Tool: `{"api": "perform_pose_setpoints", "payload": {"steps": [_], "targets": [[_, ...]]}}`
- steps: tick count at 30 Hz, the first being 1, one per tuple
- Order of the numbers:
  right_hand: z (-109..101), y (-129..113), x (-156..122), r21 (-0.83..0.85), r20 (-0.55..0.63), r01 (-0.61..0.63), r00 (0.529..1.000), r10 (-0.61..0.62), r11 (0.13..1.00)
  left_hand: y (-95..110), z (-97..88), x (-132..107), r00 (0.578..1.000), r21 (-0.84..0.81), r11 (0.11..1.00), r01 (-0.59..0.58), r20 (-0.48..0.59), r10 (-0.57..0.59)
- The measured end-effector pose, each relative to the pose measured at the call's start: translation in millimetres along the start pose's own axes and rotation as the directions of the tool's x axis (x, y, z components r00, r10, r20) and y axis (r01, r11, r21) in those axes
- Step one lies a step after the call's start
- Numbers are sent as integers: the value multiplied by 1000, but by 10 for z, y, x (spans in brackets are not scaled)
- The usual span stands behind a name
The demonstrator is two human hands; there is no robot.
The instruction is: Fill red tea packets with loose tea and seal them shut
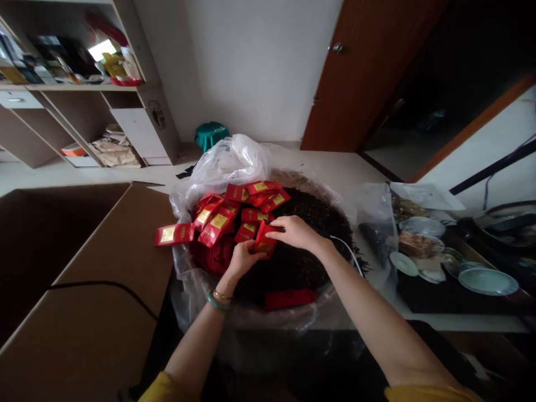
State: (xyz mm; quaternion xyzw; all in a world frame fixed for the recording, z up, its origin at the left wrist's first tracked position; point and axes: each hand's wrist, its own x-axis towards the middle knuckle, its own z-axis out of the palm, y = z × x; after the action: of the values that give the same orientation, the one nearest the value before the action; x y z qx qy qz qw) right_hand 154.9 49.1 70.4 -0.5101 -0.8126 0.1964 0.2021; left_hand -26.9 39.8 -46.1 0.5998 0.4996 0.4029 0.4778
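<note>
A round basket lined with clear plastic [335,198] holds a heap of dark loose tea [318,223]. Several small red packets with gold labels [234,215] lie piled on its left half, and one more red packet [290,298] lies at the near rim. My left hand [243,258] and my right hand [295,231] meet over the pile, both pinching the same red packet [264,239]. A green bangle and a gold one sit on my left wrist.
A large open cardboard box [84,279] stands at the left with a black cable across its flap. At the right a dark tray carries plates and bowls [488,281]. Shelves [84,84], a green stool [211,134] and a brown door [360,72] stand behind.
</note>
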Motion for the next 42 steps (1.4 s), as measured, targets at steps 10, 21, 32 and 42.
{"api": "perform_pose_setpoints", "payload": {"steps": [10,21,32,42], "targets": [[-93,60,-10,-33,95,59,994,-56,998,32,-7,-12,998,42,998,-47,50,45],[73,-28,-57,105,-135,141,983,-126,984,262,-24,-53,977,-404,911,76,215,14],[320,112,-110,400,-106,-160,970,219,902,454,-19,1,994,-425,902,75,103,-34],[476,260,-96,633,-32,-247,939,343,734,314,126,95,990,-537,840,80,-56,-130]]}}
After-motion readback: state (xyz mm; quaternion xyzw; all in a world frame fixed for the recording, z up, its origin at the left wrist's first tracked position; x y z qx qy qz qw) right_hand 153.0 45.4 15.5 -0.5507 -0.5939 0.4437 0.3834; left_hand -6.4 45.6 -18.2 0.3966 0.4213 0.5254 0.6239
